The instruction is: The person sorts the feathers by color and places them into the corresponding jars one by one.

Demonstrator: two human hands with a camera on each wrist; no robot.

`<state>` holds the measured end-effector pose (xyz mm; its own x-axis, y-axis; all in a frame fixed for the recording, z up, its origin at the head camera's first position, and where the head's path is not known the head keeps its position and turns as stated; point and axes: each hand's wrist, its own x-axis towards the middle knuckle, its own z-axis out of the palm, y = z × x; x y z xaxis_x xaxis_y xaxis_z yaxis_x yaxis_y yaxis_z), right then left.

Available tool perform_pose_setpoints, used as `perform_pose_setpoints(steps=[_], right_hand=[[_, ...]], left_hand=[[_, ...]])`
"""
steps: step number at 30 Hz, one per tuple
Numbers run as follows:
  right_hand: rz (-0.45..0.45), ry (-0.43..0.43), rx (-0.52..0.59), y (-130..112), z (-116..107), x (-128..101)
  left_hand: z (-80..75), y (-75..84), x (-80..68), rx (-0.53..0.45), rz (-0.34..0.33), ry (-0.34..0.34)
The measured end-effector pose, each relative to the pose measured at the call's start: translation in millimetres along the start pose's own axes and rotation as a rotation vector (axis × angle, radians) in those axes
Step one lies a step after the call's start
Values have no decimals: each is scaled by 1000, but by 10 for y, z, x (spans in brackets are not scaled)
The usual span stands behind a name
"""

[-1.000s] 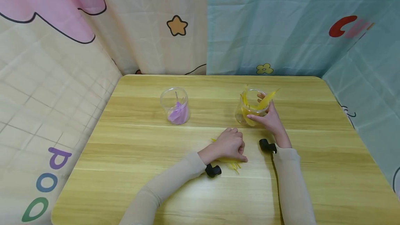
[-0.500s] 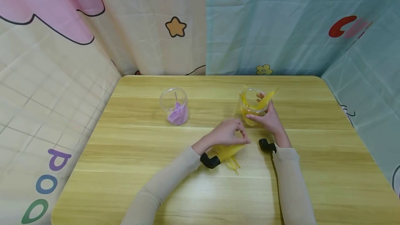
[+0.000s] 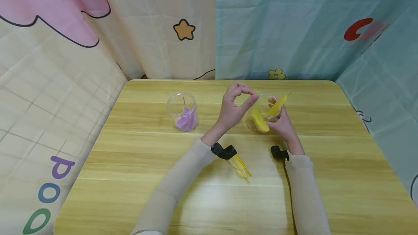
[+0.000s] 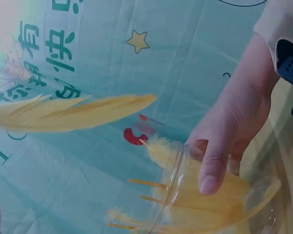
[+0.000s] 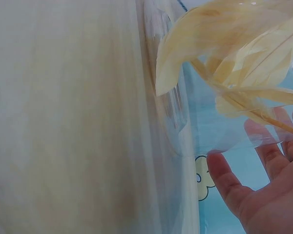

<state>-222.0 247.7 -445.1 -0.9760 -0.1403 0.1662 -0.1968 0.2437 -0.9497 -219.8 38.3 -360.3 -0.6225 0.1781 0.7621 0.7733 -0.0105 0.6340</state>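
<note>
- Pinching one yellow feather [image 3: 257, 116] between thumb and forefinger of left hand [image 3: 236, 107], just above the clear jar [image 3: 263, 113]; feather hanging down at the near side of the rim.
- Cupping jar wall with right hand [image 3: 283, 125], fingers curled round it, bracing it upright on table [image 3: 137, 162].
- Advising: steering the feather's lower end inside the rim before loosening the grip, avoiding feathers already protruding.
- Noting loose yellow feathers [image 3: 241, 167] lying near the left wrist; purple-feather jar [image 3: 183, 111] standing well apart.
</note>
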Motion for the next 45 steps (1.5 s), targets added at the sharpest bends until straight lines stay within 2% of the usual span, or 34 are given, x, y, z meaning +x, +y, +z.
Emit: perform_pose_setpoints(steps=[2,5,7,9,14,20,24,30,32,35,38,42,45], right_hand=[[2,6,-7,51,-5,7],[27,10,-18,68,-2,-4],[28,11,-15,75,1,-9],[37,9,-11,30,11,-23],[41,3,-9,14,19,-15],[28,-12,1,10,24,-13],[22,-17,2,11,19,-15],[13,-9,13,4,20,4],[13,-2,14,0,17,14],[9,4,8,-3,13,21],[10,6,-14,-5,15,19],[20,12,-40,-1,22,3],[18,18,-46,-3,29,-7]], left_hand=[[30,11,91,22,101,86],[105,-187,164,97,247,168],[161,-319,171,149,313,191],[209,-451,148,204,338,193],[284,-620,37,342,347,135],[268,-728,-120,499,316,-26],[190,-736,-197,506,281,-109],[15,-704,-324,439,242,-147],[-34,-693,-379,404,247,-185],[-81,-674,-502,356,254,-320],[-93,-637,-666,341,230,-548],[-64,-546,-866,369,143,-885],[-23,-478,-970,384,96,-1067]])
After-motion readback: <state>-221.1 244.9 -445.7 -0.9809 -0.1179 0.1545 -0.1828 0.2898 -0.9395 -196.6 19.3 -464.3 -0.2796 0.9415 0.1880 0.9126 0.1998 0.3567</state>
